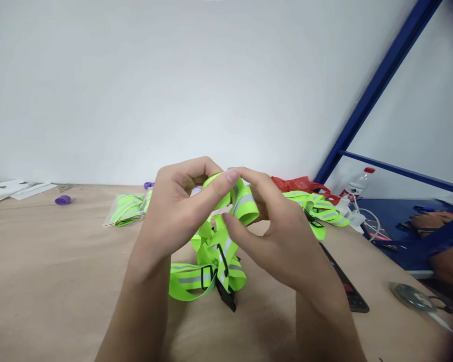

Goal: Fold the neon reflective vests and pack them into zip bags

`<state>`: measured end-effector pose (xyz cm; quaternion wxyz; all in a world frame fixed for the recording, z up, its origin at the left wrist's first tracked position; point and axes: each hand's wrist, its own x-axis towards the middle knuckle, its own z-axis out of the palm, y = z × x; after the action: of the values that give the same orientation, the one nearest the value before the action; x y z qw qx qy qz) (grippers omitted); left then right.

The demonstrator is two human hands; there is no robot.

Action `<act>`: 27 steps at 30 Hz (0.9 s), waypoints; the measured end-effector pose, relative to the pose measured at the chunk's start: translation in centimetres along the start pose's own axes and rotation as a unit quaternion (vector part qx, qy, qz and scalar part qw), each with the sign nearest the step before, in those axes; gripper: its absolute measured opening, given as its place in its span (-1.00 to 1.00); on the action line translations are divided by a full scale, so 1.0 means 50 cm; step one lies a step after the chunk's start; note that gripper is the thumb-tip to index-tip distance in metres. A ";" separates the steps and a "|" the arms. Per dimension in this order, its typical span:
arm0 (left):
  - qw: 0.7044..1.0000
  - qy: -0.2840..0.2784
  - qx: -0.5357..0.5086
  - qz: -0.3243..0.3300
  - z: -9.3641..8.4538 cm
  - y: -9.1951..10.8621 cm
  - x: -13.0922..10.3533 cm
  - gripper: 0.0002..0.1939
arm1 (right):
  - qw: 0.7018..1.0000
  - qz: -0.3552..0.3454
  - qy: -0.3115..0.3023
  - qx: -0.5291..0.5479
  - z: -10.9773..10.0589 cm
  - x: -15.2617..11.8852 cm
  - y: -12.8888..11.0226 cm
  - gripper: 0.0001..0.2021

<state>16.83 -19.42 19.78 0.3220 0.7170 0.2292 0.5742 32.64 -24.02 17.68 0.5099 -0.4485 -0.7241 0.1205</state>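
Note:
A neon-green strap with grey reflective stripes (244,203) is bunched in loops between my two hands, above the table. My left hand (186,206) pinches the strap's top with its thumb across it. From the right, my right hand (274,216) grips the looped part, its fingers mostly behind the strap. Below the hands hang more folds of the strap with black slider buckles (207,276) and a black clip (226,295), close to the tabletop.
The brown table (60,281) carries a bagged green strap (127,208), a purple cap (63,200), white papers (18,191), more green straps (326,208), a red bag (300,185) and a dark flat device (347,284). At right are a bottle (358,185) and another person's hand (432,219).

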 end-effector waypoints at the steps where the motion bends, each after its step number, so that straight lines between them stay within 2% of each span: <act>1: 1.000 -0.012 -0.016 -0.007 -0.002 0.001 0.000 -0.62 | 1.000 0.002 0.015 -0.004 -0.001 0.001 0.003 -0.59; 3: 0.997 -0.042 -0.059 -0.025 -0.009 0.001 0.001 -0.59 | 0.999 0.016 0.026 0.029 -0.006 0.001 0.008 -0.71; 5: 0.989 -0.084 -0.108 -0.053 -0.020 -0.002 0.002 -0.57 | 0.993 0.039 0.001 0.112 -0.016 -0.001 0.011 -0.80; 7: 0.975 -0.144 -0.146 -0.080 -0.034 -0.007 0.002 -0.59 | 0.977 0.062 -0.037 0.201 -0.027 -0.003 0.010 -0.76; 9: 0.956 -0.223 -0.165 -0.093 -0.049 -0.012 0.000 -0.65 | 0.962 0.081 -0.045 0.258 -0.038 -0.005 0.007 -0.69; 11: 0.939 -0.296 -0.152 -0.086 -0.061 -0.017 -0.002 -0.59 | 0.953 0.090 -0.008 0.289 -0.046 -0.003 0.003 -0.66; 13: 0.934 -0.334 -0.105 -0.065 -0.067 -0.020 -0.003 -0.49 | 0.945 0.091 0.063 0.307 -0.052 0.003 0.002 -0.68; 15: 0.948 -0.314 -0.025 -0.041 -0.064 -0.024 0.000 -0.53 | 0.930 0.100 0.137 0.325 -0.057 0.012 0.005 -0.75; 19: 0.972 -0.180 0.148 0.016 -0.047 -0.041 0.015 -0.73 | 0.883 0.114 0.234 0.390 -0.063 0.031 0.023 -0.86; 22: 0.968 -0.115 0.219 0.042 -0.040 -0.057 0.025 -0.74 | 0.872 0.104 0.250 0.408 -0.067 0.039 0.041 -0.87; 27: 0.943 -0.063 0.322 0.050 -0.054 -0.088 0.026 -0.64 | 0.880 0.085 0.239 0.401 -0.080 0.031 0.054 -0.85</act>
<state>14.71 -14.97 17.81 0.0587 0.8277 0.3454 0.4384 37.33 -22.43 18.78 0.7918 -0.2805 -0.4288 0.3323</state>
